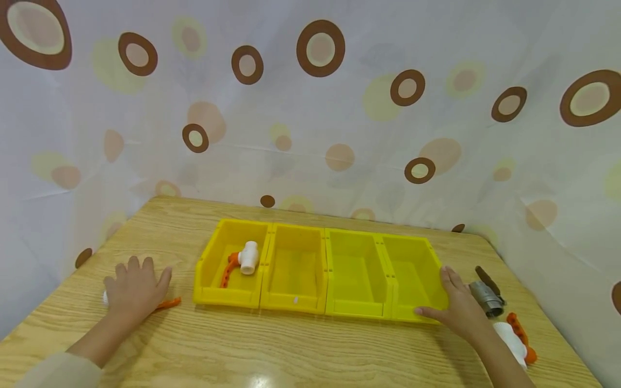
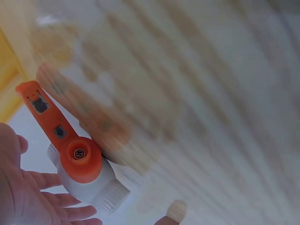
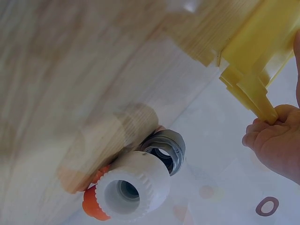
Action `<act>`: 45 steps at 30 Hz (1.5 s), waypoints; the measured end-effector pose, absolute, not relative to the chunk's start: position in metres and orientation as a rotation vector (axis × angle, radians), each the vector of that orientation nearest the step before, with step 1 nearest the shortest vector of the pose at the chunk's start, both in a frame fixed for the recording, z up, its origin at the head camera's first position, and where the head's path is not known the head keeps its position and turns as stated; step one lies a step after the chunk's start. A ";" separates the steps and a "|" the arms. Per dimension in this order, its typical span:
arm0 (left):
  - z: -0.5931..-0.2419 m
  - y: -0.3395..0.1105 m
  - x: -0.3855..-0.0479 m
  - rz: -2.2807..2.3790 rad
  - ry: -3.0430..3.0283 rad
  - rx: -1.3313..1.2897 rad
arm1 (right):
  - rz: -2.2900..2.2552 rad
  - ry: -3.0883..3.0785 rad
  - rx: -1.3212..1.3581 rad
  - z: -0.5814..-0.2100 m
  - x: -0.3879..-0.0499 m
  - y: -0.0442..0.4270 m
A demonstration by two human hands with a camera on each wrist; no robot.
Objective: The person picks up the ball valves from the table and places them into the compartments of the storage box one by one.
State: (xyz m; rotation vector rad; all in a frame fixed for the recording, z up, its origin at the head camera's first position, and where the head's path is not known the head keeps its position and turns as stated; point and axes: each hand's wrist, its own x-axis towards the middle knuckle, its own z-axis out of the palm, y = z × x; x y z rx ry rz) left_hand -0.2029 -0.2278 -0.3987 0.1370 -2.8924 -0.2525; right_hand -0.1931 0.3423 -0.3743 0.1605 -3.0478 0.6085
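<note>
In the head view my left hand (image 1: 136, 288) is spread over a white valve with an orange handle (image 1: 168, 303), which it partly hides. The left wrist view shows that valve's orange handle (image 2: 51, 119) and white body (image 2: 91, 190) beside my extended fingers; whether they touch is unclear. My right hand (image 1: 461, 307) grips the right end of a row of yellow bins (image 1: 359, 308), thumb at the front edge, fingers on the side wall. In the right wrist view my fingers (image 3: 276, 124) hold the bin's edge (image 3: 258, 96). Another white valve with orange handle (image 1: 249, 257) lies in the leftmost bin.
Right of my right hand lie a grey metal valve (image 1: 487, 299) with a dark handle and, nearer me, a white valve (image 1: 510, 342) with an orange handle. The bins stand on a wooden table (image 1: 291, 350). A patterned cloth (image 1: 291, 108) hangs behind and at the sides.
</note>
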 end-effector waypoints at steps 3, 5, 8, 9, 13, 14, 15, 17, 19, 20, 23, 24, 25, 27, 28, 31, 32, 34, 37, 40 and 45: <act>-0.400 -0.228 -0.200 -0.206 -2.913 0.168 | 0.609 -3.046 0.164 -0.374 -0.193 0.342; -0.399 -0.228 -0.199 -0.169 -2.949 0.188 | 0.614 -3.043 0.169 -0.374 -0.193 0.342; -0.397 -0.228 -0.198 -0.119 -3.004 0.215 | 0.621 -3.037 0.176 -0.374 -0.193 0.342; -0.397 -0.228 -0.198 -0.104 -3.026 0.228 | 0.623 -3.036 0.177 -0.374 -0.193 0.342; -0.395 -0.229 -0.198 -0.079 -3.087 0.277 | 0.628 -3.034 0.179 -0.374 -0.193 0.342; -0.395 -0.229 -0.198 -0.086 -3.098 0.291 | 0.629 -3.034 0.179 -0.374 -0.193 0.342; -0.395 -0.230 -0.199 -0.088 -3.107 0.304 | 0.631 -3.034 0.179 -0.374 -0.193 0.342; -0.396 -0.230 -0.199 -0.106 -3.112 0.328 | 0.631 -3.036 0.180 -0.374 -0.193 0.342; -0.397 -0.230 -0.199 -0.140 -3.108 0.348 | 0.632 -3.038 0.178 -0.374 -0.193 0.342; -0.397 -0.230 -0.200 -0.148 -3.105 0.354 | 0.632 -3.038 0.178 -0.374 -0.193 0.342; -0.398 -0.231 -0.200 -0.170 -3.094 0.352 | 0.617 -3.045 0.170 -0.374 -0.193 0.341; -0.398 -0.231 -0.200 -0.172 -3.092 0.350 | 0.610 -3.048 0.168 -0.374 -0.194 0.341; -0.398 -0.231 -0.200 -0.173 -3.095 0.350 | 0.601 -3.051 0.166 -0.374 -0.194 0.341; -0.398 -0.231 -0.200 -0.171 -3.102 0.349 | 0.587 -3.053 0.164 -0.374 -0.194 0.341; -0.398 -0.230 -0.201 -0.173 -3.105 0.352 | 0.584 -3.053 0.163 -0.374 -0.194 0.341; -0.397 -0.230 -0.202 -0.175 -3.126 0.361 | 0.595 -3.048 0.165 -0.375 -0.193 0.341; -0.397 -0.230 -0.202 -0.178 -3.132 0.361 | 0.595 -3.047 0.165 -0.375 -0.193 0.342; -0.396 -0.230 -0.203 -0.184 -3.146 0.362 | 0.596 -3.047 0.160 -0.375 -0.193 0.342; -0.396 -0.231 -0.203 -0.191 -3.159 0.348 | 0.588 -3.046 0.160 -0.376 -0.194 0.342; -0.396 -0.232 -0.203 -0.204 -3.144 0.313 | 0.591 -3.043 0.161 -0.376 -0.194 0.342; -0.397 -0.234 -0.202 -0.246 -3.102 0.255 | 0.613 -3.036 0.166 -0.376 -0.194 0.342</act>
